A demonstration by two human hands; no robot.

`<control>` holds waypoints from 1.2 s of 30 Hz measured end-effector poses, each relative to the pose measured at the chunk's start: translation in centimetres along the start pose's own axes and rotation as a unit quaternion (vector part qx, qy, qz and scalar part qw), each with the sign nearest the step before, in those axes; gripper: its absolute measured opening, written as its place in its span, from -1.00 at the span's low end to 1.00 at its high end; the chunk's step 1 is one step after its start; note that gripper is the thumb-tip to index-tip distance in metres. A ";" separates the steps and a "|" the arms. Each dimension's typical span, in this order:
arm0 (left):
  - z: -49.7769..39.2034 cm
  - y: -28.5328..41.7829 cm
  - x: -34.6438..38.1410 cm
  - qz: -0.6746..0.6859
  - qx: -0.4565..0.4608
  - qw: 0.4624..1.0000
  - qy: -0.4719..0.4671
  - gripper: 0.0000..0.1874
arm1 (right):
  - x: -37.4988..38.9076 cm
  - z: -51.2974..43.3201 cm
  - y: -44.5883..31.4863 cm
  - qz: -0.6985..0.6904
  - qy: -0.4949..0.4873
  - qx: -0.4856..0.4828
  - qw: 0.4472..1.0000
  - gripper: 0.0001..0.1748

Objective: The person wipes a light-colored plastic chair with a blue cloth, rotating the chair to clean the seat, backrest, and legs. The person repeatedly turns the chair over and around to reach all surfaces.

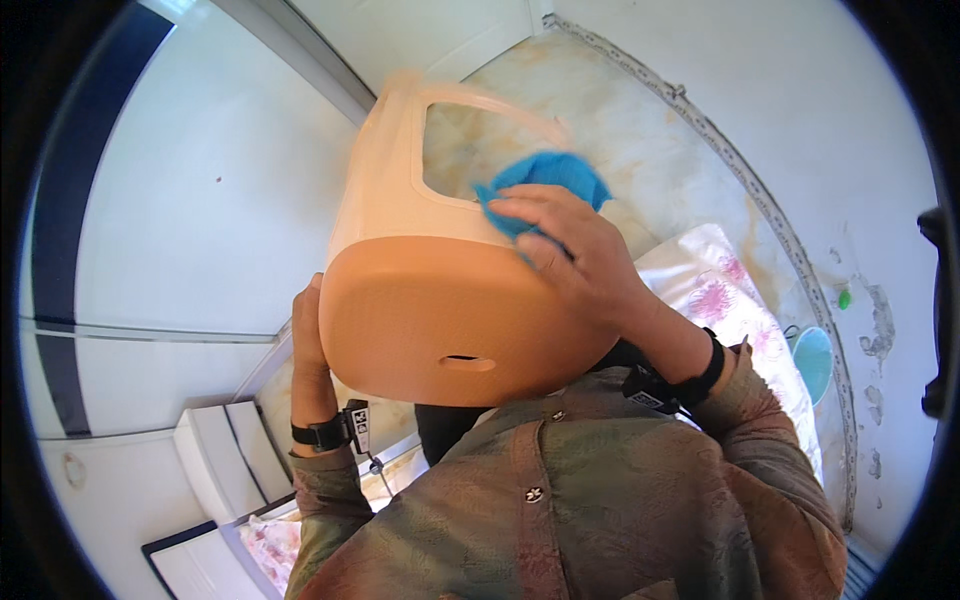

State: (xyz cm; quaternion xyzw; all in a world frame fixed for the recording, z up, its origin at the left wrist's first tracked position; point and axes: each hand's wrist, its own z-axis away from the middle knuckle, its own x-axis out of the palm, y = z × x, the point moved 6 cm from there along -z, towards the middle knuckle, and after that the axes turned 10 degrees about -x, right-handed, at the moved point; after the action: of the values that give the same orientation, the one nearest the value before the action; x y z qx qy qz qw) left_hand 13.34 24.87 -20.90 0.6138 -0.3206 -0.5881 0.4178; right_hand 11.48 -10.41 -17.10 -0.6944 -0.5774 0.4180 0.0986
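Note:
A plastic stool is held up in front of my torso, tilted so that its orange seat [457,315] faces me. The seat has a slot near its lower edge. Beyond it extend the pale peach legs [382,195], with a large rounded opening in one side; their far ends are blurred. My left hand [307,322] grips the seat's left edge, its fingers partly hidden behind it. In my right hand [581,244] is a blue cloth [555,174], pressed against the stool's side just above the seat's upper right edge. Part of the cloth hangs past my fingers.
White sliding door panels [202,180] stand at the left, above a white cabinet [225,457]. A pink-flowered satin cover [712,292] lies to the right. Beside it a light blue basin [814,366] stands near the white wall [795,120]. The floor [645,150] is marble-patterned.

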 end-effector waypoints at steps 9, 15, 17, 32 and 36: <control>0.1 -0.5 0.8 0.041 -0.065 0.997 0.016 -0.50 | -0.1 13.3 9.7 -0.142 0.066 0.384 0.910 -0.56; -0.7 2.7 1.9 0.028 -0.087 0.996 -0.023 -0.52 | -0.7 15.0 10.9 -0.390 0.244 0.444 0.769 -0.53; -0.7 4.2 2.3 0.010 -0.110 0.993 -0.037 -0.52 | -3.2 11.7 9.5 -0.330 0.276 0.380 0.819 -0.57; 7.4 15.9 5.1 -0.158 0.121 0.980 -0.019 -0.64 | -5.4 -5.1 -4.4 -0.059 -0.078 0.015 0.995 -0.30; 9.5 16.7 5.6 -0.175 0.125 0.977 -0.016 -0.70 | -7.1 -1.2 -2.3 -0.113 -0.020 0.169 0.979 -0.21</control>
State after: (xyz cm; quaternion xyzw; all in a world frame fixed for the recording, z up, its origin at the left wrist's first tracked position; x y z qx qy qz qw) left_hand 6.10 11.21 -8.22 0.6982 -0.2864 -0.6169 0.2232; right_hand 10.78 -15.57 -11.57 -0.5894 -0.5753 0.5091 0.2499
